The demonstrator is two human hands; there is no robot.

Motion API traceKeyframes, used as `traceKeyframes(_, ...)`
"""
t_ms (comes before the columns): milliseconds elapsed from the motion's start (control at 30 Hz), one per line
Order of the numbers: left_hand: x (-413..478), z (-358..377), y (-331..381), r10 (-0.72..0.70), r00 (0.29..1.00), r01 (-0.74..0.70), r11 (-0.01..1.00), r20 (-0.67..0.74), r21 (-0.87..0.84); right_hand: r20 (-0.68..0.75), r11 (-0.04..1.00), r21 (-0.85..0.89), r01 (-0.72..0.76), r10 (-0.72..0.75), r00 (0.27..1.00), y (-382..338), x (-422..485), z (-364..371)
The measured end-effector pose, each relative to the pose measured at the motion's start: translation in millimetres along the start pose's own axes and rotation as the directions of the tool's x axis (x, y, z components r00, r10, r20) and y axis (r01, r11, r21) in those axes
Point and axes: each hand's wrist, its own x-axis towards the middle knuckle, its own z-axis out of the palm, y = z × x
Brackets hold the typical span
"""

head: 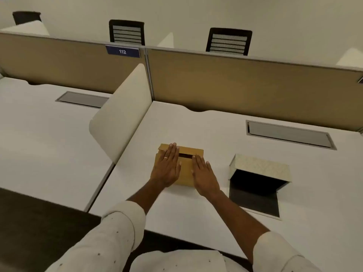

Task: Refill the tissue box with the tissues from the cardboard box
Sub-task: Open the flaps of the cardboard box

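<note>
A small brown cardboard box [186, 169] lies on the white desk in front of me, its top flaps nearly closed with a dark slit between them. My left hand [167, 167] rests flat on the box's left flap, fingers together and extended, a ring on one finger. My right hand [204, 175] lies flat on the right side of the box, fingers straight. To the right stands the tissue box [261, 165], cream with a speckled pattern, its dark flap [255, 201] folded down onto the desk and its dark inside showing. No tissues are visible.
The white desk [196, 216] has a grey cable hatch [288, 134] at the back right. A cream side divider [121, 114] stands to the left, a tan partition [235, 85] behind. Two black chairs [228, 42] show beyond it. The desk edge and dark floor are near me.
</note>
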Motion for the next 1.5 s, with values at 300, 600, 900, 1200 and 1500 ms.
traceKeyframes(300,0,18,-25,0.07,0.995,-0.067,0.997,0.075,-0.045,0.04,0.991,-0.114,-0.069,0.074,0.996,-10,10,7)
traceKeyframes(600,2,14,-57,0.15,0.954,-0.206,0.957,-0.258,-0.204,-0.172,0.979,-0.201,-0.021,-0.014,0.985,-13,10,-2)
traceKeyframes(900,-18,7,-50,0.109,0.988,-0.129,0.973,-0.112,-0.193,-0.242,0.988,-0.15,0.041,-0.076,0.967,-19,-13,12)
traceKeyframes(1200,-43,34,-47,0.102,0.979,-0.073,0.984,0.177,-0.164,0.023,0.979,-0.173,0.105,-0.103,0.994,-4,-39,46)
traceKeyframes(1500,-3,5,-38,0.01,0.94,-0.066,0.986,0.34,0.152,0.037,0.947,-0.196,0.255,-0.253,0.967,1,17,11)
